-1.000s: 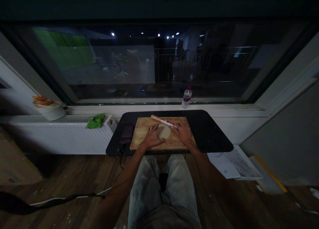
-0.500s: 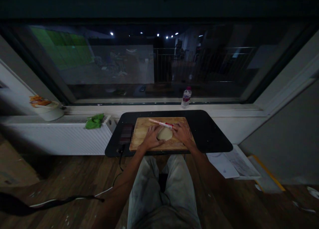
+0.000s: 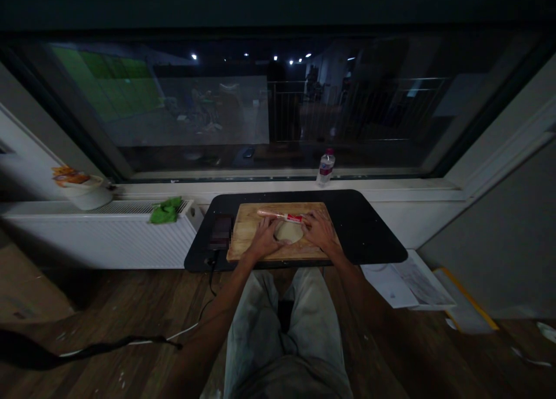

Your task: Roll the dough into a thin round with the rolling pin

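A round flat piece of pale dough (image 3: 289,232) lies on a wooden board (image 3: 245,228). Just beyond it, a long sausage-like stick in a clear wrapper with a red label (image 3: 273,214) lies crosswise. My left hand (image 3: 264,238) rests at the dough's left edge, thumb apart from the fingers, fingertips near the stick. On the dough's right side, my right hand (image 3: 320,231) has its fingers stretched out, their tips at the red-labelled end of the stick. Whether those tips press on it is too small to tell.
The board sits on a black table (image 3: 369,231). A dark blurred-out object (image 3: 221,231) with a cable lies left of the board. On the windowsill stands a water bottle (image 3: 325,167). A green cloth (image 3: 165,210) and a white tub (image 3: 89,193) are on the radiator.
The wrapped stick has turned about its length, showing more of its red label, and lies more level. Both hands stay beside the dough. The view has shifted slightly.
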Demonstrator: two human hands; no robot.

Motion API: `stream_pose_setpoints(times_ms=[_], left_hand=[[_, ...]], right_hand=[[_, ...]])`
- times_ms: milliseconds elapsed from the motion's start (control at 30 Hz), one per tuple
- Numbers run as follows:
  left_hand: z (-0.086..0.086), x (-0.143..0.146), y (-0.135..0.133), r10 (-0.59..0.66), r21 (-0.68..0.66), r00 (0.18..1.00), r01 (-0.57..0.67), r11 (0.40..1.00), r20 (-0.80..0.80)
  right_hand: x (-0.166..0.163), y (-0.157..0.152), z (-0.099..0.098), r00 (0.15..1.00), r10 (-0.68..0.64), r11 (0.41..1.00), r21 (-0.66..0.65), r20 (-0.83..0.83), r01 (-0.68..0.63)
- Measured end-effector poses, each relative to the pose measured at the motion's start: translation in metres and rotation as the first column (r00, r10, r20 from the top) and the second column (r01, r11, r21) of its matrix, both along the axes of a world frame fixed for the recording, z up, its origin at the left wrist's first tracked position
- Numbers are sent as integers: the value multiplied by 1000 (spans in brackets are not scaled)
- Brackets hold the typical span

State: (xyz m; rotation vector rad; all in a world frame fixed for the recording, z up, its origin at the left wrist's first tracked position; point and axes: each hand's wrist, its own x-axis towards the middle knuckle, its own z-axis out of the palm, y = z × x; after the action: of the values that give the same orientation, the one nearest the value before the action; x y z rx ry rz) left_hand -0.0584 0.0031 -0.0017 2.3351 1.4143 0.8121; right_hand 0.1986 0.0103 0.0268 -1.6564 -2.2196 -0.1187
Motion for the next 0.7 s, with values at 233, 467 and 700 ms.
stream_pose_setpoints(times_ms=[233, 467, 700], left_hand=[[0, -5, -2, -45, 6, 999, 45, 999, 29], [2, -9, 1, -83, -19, 996, 83, 996, 29], [-4, -3, 0, -39, 26, 999, 38, 999, 12]], right_hand=[[-2, -3, 4, 999, 34, 999, -24, 16, -34], [3, -4, 0, 966, 243, 963, -138, 85, -231], [9, 0, -11, 952, 300, 948, -128, 63, -290]])
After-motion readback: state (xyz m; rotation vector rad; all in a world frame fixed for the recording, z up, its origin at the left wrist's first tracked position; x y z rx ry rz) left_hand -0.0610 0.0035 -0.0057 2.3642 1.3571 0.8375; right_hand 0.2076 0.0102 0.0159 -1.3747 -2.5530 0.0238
